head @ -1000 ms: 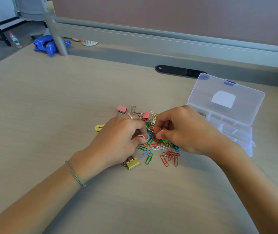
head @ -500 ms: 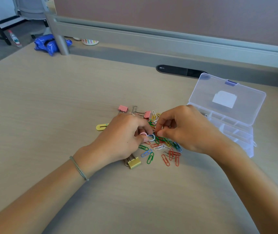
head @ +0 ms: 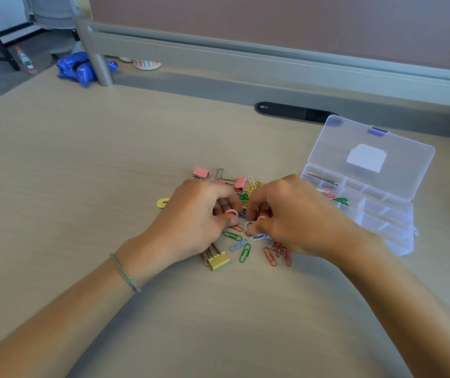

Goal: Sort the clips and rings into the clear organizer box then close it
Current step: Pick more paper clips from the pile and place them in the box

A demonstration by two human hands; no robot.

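On the counter (head: 109,165), beside the open box (head: 360,211), the left hand (head: 191,227) pinches a pink ring (head: 231,213) and the right hand (head: 292,214) a white ring (head: 248,226) over the clips (head: 241,245); light, stiff and slippery, these look best nipped at the rim.

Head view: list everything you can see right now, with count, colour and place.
organizer box: one, clear, lid open, right of the pile; a few clips inside
paper clips: many, mixed colours, desk centre
binder clips: two pink behind the pile, one yellow near side
pink ring: one, at left fingertips
white ring: one, at right fingertips
yellow piece: one, left of pile
blue bag: one, far left
desk: one, beige
left hand: pinches pink ring
right hand: pinches white ring
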